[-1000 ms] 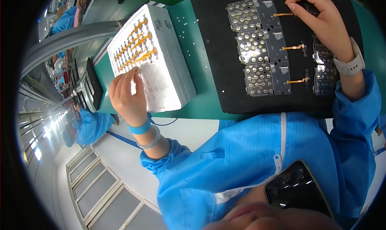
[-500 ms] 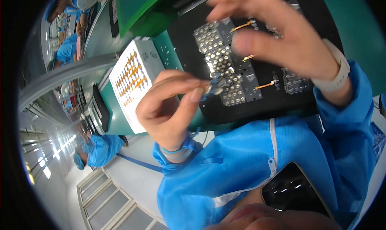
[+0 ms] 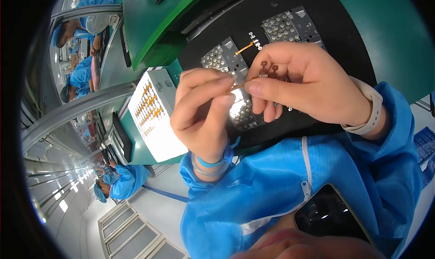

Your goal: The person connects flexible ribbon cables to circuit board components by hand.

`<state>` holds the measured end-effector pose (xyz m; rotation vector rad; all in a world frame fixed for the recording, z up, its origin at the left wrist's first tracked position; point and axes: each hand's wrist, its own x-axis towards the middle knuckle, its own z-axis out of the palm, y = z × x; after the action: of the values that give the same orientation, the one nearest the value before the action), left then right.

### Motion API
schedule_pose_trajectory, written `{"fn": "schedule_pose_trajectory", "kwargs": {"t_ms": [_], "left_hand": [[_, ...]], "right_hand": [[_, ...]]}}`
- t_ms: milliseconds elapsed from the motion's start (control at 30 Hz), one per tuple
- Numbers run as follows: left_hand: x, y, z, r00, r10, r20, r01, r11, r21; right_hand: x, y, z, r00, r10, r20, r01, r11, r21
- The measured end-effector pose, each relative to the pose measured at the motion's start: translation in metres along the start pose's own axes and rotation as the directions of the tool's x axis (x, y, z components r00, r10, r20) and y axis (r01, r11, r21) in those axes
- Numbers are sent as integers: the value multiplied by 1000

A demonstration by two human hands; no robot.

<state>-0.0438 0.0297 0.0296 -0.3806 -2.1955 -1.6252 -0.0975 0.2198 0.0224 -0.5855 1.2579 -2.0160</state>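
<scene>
Both my hands meet over the black work mat. My right hand (image 3: 303,80) pinches a small flex circuit (image 3: 268,69) with brown branching tabs between thumb and forefinger. The thin tail of that flex circuit reaches my left hand (image 3: 201,107), whose thumb and fingertips close on its end. Under and beside the hands lie dark circuit boards (image 3: 226,50) covered with round silvery parts; my hands partly hide them. Another flex circuit (image 3: 244,48) with an orange tail lies on the mat next to a further circuit board (image 3: 283,25).
Left of my hands, a white box (image 3: 167,136) bears rows of orange flex circuits (image 3: 148,106). A green tray edge (image 3: 156,48) stands beyond it. A metal rail (image 3: 81,98) runs along the left, with people in blue behind it. A phone (image 3: 328,213) hangs at my chest.
My right hand has come down and left from above the boards, and now pinches the flex circuit beside my left hand. The left hand has shifted slightly right. The view has shifted too.
</scene>
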Motion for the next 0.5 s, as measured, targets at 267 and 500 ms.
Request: {"fn": "schedule_pose_trajectory", "kwargs": {"t_ms": [267,500], "left_hand": [[7,6,7,993,87,74,-101,971,217],[7,11,1,929,140,344,-366,492,790]], "right_hand": [[-4,-6,-12,997,61,-41,-65,993,-97],[3,-10,-38,947,-313,-70,161,652,-741]]}}
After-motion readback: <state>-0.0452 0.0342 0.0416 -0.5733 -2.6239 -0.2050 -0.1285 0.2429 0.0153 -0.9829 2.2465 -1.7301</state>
